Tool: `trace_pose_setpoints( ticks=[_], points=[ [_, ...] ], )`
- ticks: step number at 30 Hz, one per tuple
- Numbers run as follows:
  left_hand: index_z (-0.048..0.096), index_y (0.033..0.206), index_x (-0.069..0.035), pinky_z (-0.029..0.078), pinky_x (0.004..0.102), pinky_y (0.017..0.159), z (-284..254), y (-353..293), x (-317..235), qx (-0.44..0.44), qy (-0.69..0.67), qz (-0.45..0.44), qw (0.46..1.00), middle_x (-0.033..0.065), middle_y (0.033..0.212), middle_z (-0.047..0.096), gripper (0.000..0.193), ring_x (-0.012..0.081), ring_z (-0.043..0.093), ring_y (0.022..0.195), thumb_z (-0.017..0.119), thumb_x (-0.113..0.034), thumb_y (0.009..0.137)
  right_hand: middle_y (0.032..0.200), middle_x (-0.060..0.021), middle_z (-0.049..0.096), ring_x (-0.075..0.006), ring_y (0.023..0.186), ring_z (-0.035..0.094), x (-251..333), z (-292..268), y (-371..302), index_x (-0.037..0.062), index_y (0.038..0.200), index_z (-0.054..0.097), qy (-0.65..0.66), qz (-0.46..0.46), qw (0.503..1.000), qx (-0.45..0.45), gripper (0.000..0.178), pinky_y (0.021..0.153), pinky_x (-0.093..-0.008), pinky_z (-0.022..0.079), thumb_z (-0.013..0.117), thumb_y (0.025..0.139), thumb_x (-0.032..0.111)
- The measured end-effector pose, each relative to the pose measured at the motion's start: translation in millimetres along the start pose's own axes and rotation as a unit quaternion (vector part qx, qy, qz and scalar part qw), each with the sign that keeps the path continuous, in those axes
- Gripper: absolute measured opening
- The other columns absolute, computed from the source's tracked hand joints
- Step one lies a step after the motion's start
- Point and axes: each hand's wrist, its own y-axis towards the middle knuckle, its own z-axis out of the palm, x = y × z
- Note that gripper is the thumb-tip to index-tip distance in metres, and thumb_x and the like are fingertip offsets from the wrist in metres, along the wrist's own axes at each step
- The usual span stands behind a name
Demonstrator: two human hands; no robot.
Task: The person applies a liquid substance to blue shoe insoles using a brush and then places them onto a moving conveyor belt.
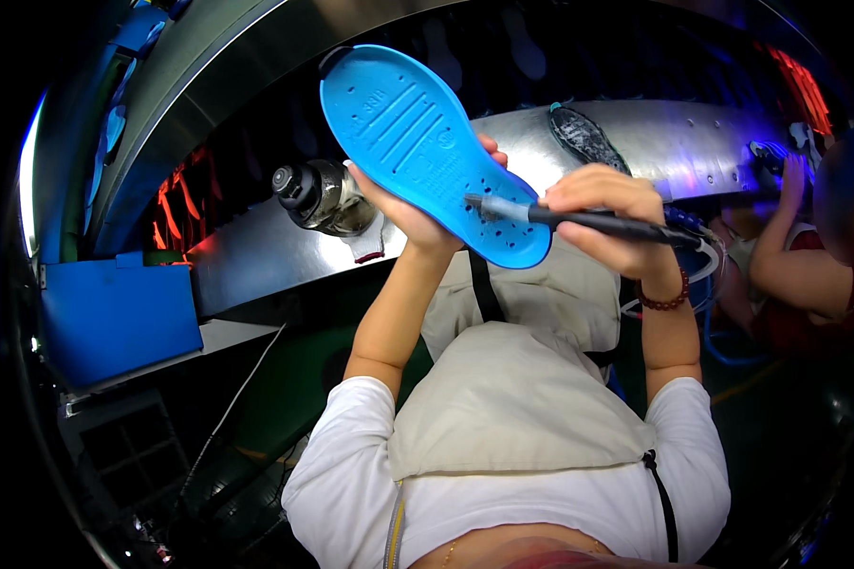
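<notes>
A bright blue shoe sole is held up and tilted in front of me, with raised bars at its wide end and small holes at its narrower end. My left hand grips it from beneath, fingertips showing past the far edge. My right hand is closed around the black handle of a brush. The brush's pale tip lies against the holed end of the sole. A pale tube runs from near the handle's back end. A red bead bracelet circles my right wrist.
A curved metal bench crosses ahead, bearing a dark-lidded bottle, a whitish cloth and a dark sole. Behind it, more soles stand in shadow. A blue box is at left. Another person's arm is at right.
</notes>
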Motion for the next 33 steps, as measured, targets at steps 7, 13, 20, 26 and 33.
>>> trace_pose_setpoints(
  ticks=[7, 13, 20, 26, 33],
  points=[
    [0.044, 0.114, -0.005, 0.047, 0.0398, 0.072, -3, 3, -12, 0.038, 0.017, 0.013, 0.999, 0.0191, 0.092, 0.056, 0.094, 0.0292, 0.057, 0.078, 0.006, -0.078, 0.069, 0.084, -0.0109, 0.064, -0.0233, 0.081, 0.061, 3, -5, -9, 0.0007, 0.084, 0.063, 0.129, 0.027, 0.988, 0.080, 0.021, 0.075, -0.0311, 0.047, 0.068, 0.064, 0.003],
    [0.042, 0.118, -0.004, 0.048, 0.0413, 0.073, -6, 11, -19, 0.068, 0.060, 0.017, 0.996, 0.0203, 0.096, 0.056, 0.097, 0.0307, 0.058, 0.083, 0.004, -0.078, 0.069, 0.089, -0.0127, 0.063, -0.0246, 0.086, 0.060, -2, 4, -12, -0.0013, 0.086, 0.062, 0.092, 0.009, 0.991, 0.097, 0.021, 0.079, -0.0316, 0.046, 0.067, 0.066, 0.001],
    [0.034, 0.125, 0.001, 0.045, 0.0444, 0.084, 22, 11, -15, 0.002, -0.008, -0.043, 0.999, 0.0224, 0.112, 0.049, 0.094, 0.0333, 0.053, 0.099, 0.015, -0.075, 0.073, 0.091, -0.0130, 0.061, -0.0126, 0.075, 0.059, -19, 18, -27, -0.0040, 0.094, 0.057, 0.421, 0.237, 0.869, -0.105, 0.019, 0.063, -0.0208, 0.048, 0.058, 0.077, 0.005],
    [0.035, 0.125, 0.002, 0.043, 0.0432, 0.087, -6, -5, -4, 0.074, 0.078, -0.124, 0.986, 0.0208, 0.116, 0.048, 0.070, 0.0321, 0.052, 0.103, 0.033, -0.054, 0.082, 0.089, -0.0123, 0.061, -0.0165, 0.081, 0.060, 9, 25, -20, -0.0023, 0.094, 0.057, 0.309, 0.207, 0.927, -0.048, 0.020, 0.067, -0.0242, 0.048, 0.061, 0.075, 0.002],
    [0.039, 0.121, 0.004, 0.046, 0.0278, 0.078, 4, 3, -28, 0.150, 0.180, -0.221, 0.947, 0.0158, 0.103, 0.055, 0.053, 0.0186, 0.056, 0.091, 0.047, -0.032, 0.083, 0.089, -0.0135, 0.063, -0.0215, 0.082, 0.062, 5, -2, -5, -0.0011, 0.090, 0.061, 0.116, 0.049, 0.988, 0.087, 0.019, 0.072, -0.0281, 0.049, 0.065, 0.071, 0.002]
  ],
)
